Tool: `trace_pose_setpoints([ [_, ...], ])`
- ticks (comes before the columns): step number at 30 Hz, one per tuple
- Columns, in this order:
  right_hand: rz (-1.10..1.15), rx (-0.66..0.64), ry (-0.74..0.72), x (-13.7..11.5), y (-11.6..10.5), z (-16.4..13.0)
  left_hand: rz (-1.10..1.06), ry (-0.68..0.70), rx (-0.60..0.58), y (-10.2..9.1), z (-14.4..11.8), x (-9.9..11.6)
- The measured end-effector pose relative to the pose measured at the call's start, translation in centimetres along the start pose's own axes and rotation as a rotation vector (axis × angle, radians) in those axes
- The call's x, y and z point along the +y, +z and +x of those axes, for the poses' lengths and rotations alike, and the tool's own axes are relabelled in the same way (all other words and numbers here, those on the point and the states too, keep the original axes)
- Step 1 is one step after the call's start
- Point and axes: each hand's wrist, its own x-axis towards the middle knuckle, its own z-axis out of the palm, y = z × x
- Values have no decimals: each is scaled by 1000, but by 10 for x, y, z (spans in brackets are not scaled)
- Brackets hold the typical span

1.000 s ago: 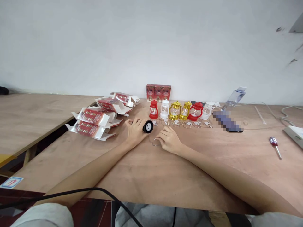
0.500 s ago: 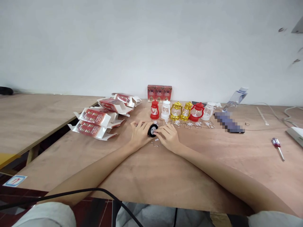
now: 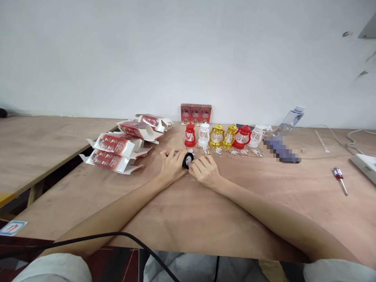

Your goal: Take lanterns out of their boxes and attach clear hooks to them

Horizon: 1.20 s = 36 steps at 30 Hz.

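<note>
Wrapped in the fingers of my left hand point(image 3: 172, 166) is a small black lantern point(image 3: 184, 161), tipped so its round underside faces me. A pale disc shows inside the black rim. My right hand point(image 3: 205, 170) is closed, with thumb and fingertips pinched together at the right edge of that underside. Whatever those fingertips hold, if anything, is too small to make out. Just below the hands a thin bent wire piece point(image 3: 192, 179) lies on the wooden table point(image 3: 188, 219). Behind the hands stands a row of small lanterns, among them a red lantern point(image 3: 190, 136), a white lantern point(image 3: 203, 135) and a gold lantern point(image 3: 217, 136).
Opened red-and-white cartons point(image 3: 110, 152) lie at the left. Red boxes point(image 3: 196, 114) stand against the wall. More wire pieces point(image 3: 233, 153) lie before the lanterns. Rightward are a pixelated dark object point(image 3: 282, 150), a tilted bottle point(image 3: 290, 119), a screwdriver point(image 3: 340, 181) and a white device point(image 3: 364, 168).
My right fingers have curled in more tightly and turned against the lantern's underside. The left hand keeps its grip on the lantern. The whole view has shifted slightly.
</note>
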Motion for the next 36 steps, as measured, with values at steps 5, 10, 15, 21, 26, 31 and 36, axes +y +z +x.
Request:
trace_pose_setpoints([
  [5, 4, -24, 25, 0, 1, 0, 14, 15, -31, 1, -1, -1],
  [10, 140, -68, 91, 3, 2, -2, -2, 13, -63, 3, -2, -4],
  [15, 401, -106, 212, 9, 5, -8, -34, -14, -56, -1, -1, -4],
  [21, 669, -72, 386, 15, 9, -11, -78, 30, -71, -4, 1, -2],
  [26, 713, -90, 392, 15, 10, -11, -91, 25, -59, -4, 1, -2],
  [31, 661, -95, 354, 11, 8, -10, -102, 29, -32, -3, 0, -2],
  [36, 530, -96, 289, 10, 7, -9, -113, 19, -46, -2, -1, -4],
])
